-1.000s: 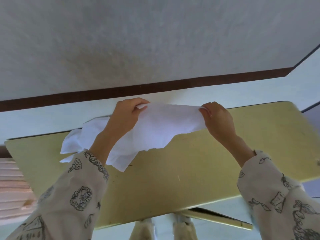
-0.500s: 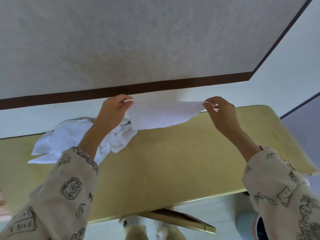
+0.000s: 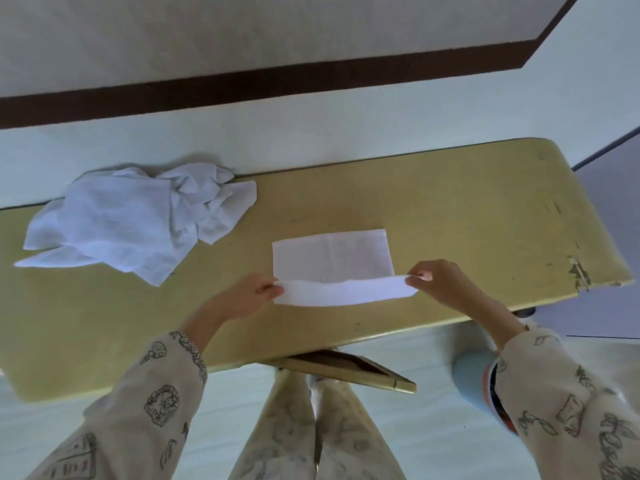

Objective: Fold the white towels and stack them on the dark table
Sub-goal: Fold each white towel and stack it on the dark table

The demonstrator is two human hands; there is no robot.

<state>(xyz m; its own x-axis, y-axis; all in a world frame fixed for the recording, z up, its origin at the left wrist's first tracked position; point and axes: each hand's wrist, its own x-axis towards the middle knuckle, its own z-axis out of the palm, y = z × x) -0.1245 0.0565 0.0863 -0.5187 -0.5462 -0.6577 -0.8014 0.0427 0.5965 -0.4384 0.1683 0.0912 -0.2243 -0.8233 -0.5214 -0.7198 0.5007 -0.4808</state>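
Head view looks down on a long yellowish table point(image 3: 450, 209) that runs from 9 o'clock to 3 o'clock across the middle, its right end chipped and scuffed near the near corner. Beyond it, toward 12 o'clock, lies a pale floor with a dark brown baseboard point(image 3: 263, 81) under a light wall. A folded table leg point(image 3: 349, 370) shows under the near edge at about 6 o'clock.

At 10 o'clock on the tabletop sits a crumpled heap of white towels point(image 3: 135, 220), loose and unfolded, its far side reaching the table's far edge. Well apart from it, just right of centre, a single white towel point(image 3: 332, 258) lies flat as a neat rectangle, its near strip lifted off the surface.

Printed cream sleeves point(image 3: 162, 393) come in from 7 and 5 o'clock. The left hand point(image 3: 246, 299) pinches the lifted strip's left corner between thumb and fingertips; the right hand point(image 3: 446, 285) pinches the right corner the same way, and the strip is stretched taut between them. A light blue object point(image 3: 472, 382) at 4 o'clock on the floor is blurred and cannot be identified.
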